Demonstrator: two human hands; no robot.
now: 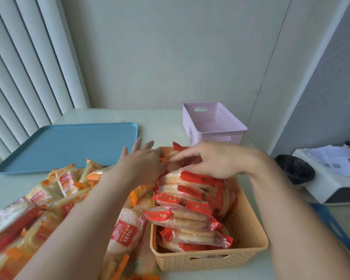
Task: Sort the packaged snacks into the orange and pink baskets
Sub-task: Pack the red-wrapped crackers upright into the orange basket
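Observation:
The orange basket stands in front of me, packed with several red-ended snack packs set on edge. Both my hands are at its far end. My left hand has its fingers spread and presses against the far packs. My right hand reaches over the row, fingertips pinching a red-ended pack at the far rim. The pink basket sits behind, with nothing visible inside. A loose pile of orange-ended snack packs lies to the left of the orange basket.
A blue tray lies at the back left. Vertical blinds hang on the left and a wall stands behind the table. Off the table's right edge are a black-lined bin and a white device with papers.

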